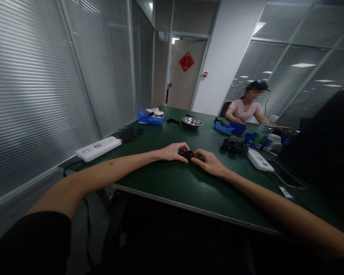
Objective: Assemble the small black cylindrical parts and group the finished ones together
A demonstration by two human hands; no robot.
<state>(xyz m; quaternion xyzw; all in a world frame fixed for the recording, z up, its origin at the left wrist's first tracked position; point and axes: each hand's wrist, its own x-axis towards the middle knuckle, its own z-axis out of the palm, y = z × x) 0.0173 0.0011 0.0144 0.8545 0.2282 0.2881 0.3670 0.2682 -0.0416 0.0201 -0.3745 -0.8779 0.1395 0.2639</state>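
Both hands meet over the green table point(166, 179), around a small black round part point(189, 154) with a ring-shaped top. My left hand point(174, 152) curves round its left side, thumb and fingers closed on dark brownish pieces that show between them. From the right, my right hand point(208, 162) grips the same dark cluster with thumb and fingers. Whether the dark pieces are one object or several is too small to tell. The fingers partly hide them.
A metal bowl point(192, 122) and a filled blue basket point(151, 117) stand farther back. White devices lie left point(99, 148) and right point(259, 160). Black parts point(234, 146), a bottle point(263, 133) and a tablet point(286, 175) are on the right. A person point(246, 109) sits across.
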